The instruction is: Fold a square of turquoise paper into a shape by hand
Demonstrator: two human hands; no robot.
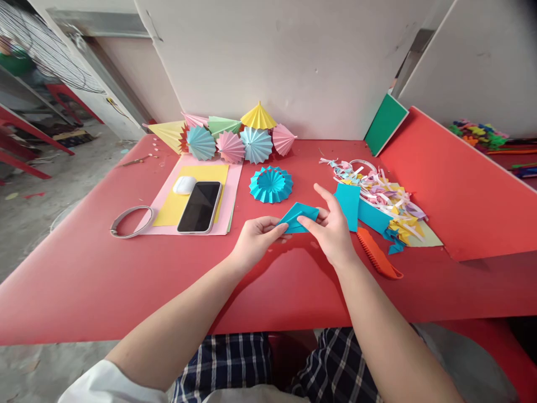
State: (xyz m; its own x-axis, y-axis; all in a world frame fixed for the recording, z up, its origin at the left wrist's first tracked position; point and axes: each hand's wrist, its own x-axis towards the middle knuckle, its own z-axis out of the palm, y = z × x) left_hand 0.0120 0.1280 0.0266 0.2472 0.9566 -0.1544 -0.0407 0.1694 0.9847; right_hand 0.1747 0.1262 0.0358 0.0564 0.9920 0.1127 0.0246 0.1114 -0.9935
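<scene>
A folded piece of blue paper is held between my two hands above the red table. My left hand pinches its left corner between thumb and fingers. On its right side, the thumb and fingers of my right hand grip it, with the index finger raised off the paper. Just beyond my hands lies a round pleated blue paper piece. To the right of my right hand is a flat blue paper rectangle, with an orange toothed plastic tool close below it.
Folded paper umbrellas line the back of the red table. At left are a phone, a white case, coloured sheets and a tape ring. Paper scraps and a red board stand right.
</scene>
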